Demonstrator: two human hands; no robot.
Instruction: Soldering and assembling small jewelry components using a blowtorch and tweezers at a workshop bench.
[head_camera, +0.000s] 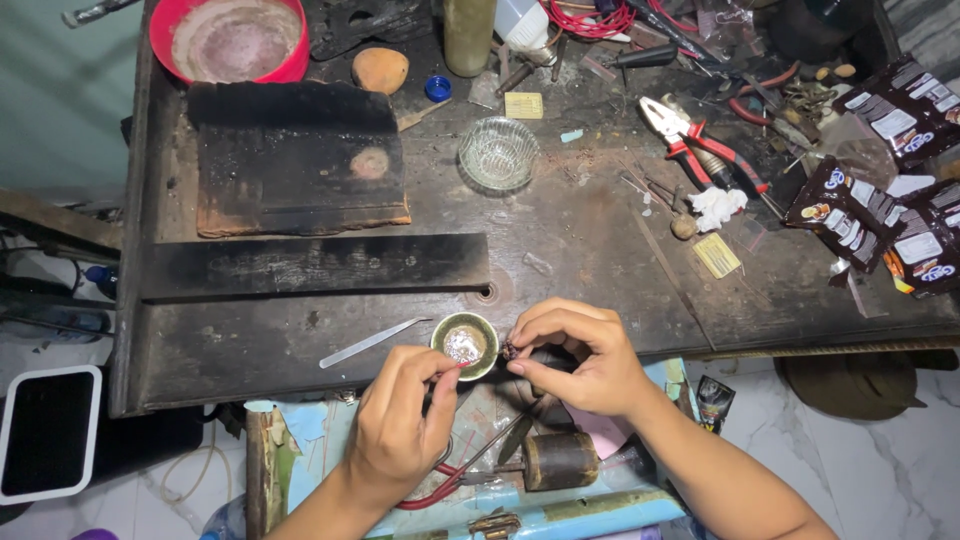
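Note:
My left hand (400, 420) hovers at the near edge of a dark workbench (560, 240), fingertips pinched together beside a small brass bowl (465, 345) holding shiny flakes. Whether something tiny sits between those fingertips I cannot tell. My right hand (580, 355) is just right of the bowl, thumb and fingers closed on a small dark piece (510, 351) at the bench edge. A thin metal strip (370, 343) lies left of the bowl. Below my hands a wooden-handled tool (560, 460) and red-handled pliers (440, 485) rest on a lower shelf.
A charred block (300, 160) and a dark flat bar (320, 265) lie on the left half. A glass dish (498, 153), red bowl (230, 40), red-handled pliers (700, 140), white wad (718, 207) and dark snack packets (880, 210) crowd the back and right.

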